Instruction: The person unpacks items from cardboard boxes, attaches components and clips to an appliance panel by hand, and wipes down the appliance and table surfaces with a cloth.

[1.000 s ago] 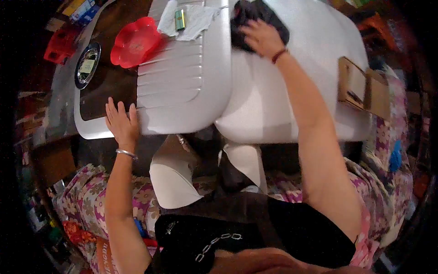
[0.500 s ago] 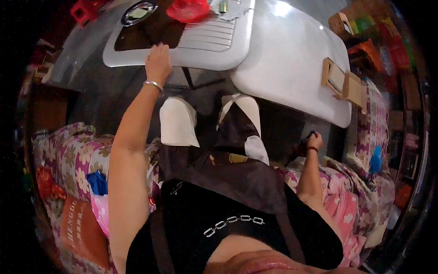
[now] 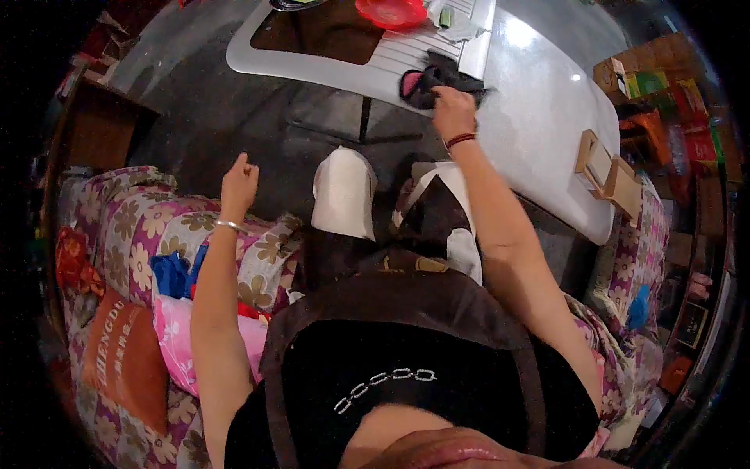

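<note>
My right hand [image 3: 455, 113] is closed on a dark cloth [image 3: 442, 78] with a pink patch, at the edge where the two white tables meet. Above the floor on the left, away from the table [image 3: 305, 72], hangs my left hand [image 3: 241, 184]; its fingers are curled, and nothing shows in them. A red scalloped dish [image 3: 392, 11] lies on the table beyond the cloth. Beside it, a small green item [image 3: 445, 18] rests on white tissue [image 3: 462, 30].
An open cardboard box [image 3: 598, 166] sits on the right-hand table [image 3: 539, 117]. A flowered sofa [image 3: 129, 219] with an orange cushion [image 3: 125, 359] is at the left. Shelves of packages [image 3: 672, 94] stand at the right. A dark plate [image 3: 297, 3] is at the top edge.
My right hand has come up from low beside the sofa to the table edge with the dark cloth. My left hand has left the table edge and moved down. The view has shifted.
</note>
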Demonstrator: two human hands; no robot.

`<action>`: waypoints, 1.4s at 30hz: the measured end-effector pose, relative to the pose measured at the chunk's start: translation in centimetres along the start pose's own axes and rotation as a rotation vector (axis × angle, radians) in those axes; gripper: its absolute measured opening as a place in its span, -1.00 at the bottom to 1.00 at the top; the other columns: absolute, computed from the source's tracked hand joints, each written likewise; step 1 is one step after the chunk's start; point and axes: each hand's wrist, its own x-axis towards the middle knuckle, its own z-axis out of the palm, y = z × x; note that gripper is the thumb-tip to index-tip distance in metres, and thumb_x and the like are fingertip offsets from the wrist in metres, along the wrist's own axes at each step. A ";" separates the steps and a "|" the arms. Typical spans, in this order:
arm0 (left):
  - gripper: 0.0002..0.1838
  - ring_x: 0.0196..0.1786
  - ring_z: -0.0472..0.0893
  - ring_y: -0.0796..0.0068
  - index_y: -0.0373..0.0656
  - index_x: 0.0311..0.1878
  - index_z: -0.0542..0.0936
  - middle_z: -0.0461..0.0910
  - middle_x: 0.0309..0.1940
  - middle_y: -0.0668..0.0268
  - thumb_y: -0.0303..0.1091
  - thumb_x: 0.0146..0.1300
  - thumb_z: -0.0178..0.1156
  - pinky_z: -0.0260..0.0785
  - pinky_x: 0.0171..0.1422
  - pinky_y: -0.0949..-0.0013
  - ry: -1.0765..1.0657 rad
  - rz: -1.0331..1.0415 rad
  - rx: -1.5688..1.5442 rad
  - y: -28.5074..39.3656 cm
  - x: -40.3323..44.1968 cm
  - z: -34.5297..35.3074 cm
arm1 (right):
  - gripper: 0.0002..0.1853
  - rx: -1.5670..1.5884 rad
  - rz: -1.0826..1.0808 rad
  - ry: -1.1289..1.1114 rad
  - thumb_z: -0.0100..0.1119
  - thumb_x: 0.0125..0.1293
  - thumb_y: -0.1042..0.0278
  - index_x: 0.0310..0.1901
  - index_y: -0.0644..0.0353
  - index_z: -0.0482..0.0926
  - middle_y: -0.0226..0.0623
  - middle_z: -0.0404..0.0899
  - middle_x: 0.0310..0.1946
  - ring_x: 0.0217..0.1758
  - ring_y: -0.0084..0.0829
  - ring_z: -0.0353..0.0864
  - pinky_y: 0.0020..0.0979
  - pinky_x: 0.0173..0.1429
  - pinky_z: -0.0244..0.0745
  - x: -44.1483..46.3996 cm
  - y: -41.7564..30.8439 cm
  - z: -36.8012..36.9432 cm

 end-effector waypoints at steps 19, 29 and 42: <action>-0.29 -0.17 0.58 0.24 -0.36 0.15 0.39 0.56 -0.17 0.17 0.03 0.16 0.35 0.45 -0.11 -0.02 -0.091 -0.689 -1.291 10.2 19.0 7.3 | -0.51 0.095 0.060 -0.210 0.15 0.22 0.01 0.14 0.06 0.50 -0.17 0.45 0.12 0.22 -0.06 0.36 -0.06 0.31 0.24 7.7 -10.0 6.2; -0.30 0.06 0.59 0.08 -0.38 0.20 0.43 0.55 0.09 0.04 0.16 0.34 0.06 0.41 0.20 0.07 0.362 -0.747 -1.665 16.5 20.2 11.3 | -0.68 -0.071 0.208 0.020 0.15 0.12 0.36 -0.05 0.18 0.57 -0.15 0.54 0.01 0.10 -0.03 0.46 -0.11 0.27 0.33 2.7 3.5 1.4; -0.15 0.06 0.59 -0.02 -0.65 0.05 0.44 0.54 0.06 -0.19 0.23 0.37 -0.08 0.43 0.17 0.06 0.433 -0.771 -1.377 19.3 19.1 11.0 | -0.71 0.185 0.008 0.045 0.18 0.01 0.33 -0.17 0.17 0.56 -0.14 0.50 -0.06 0.07 -0.06 0.39 -0.13 0.17 0.34 8.5 -12.0 7.9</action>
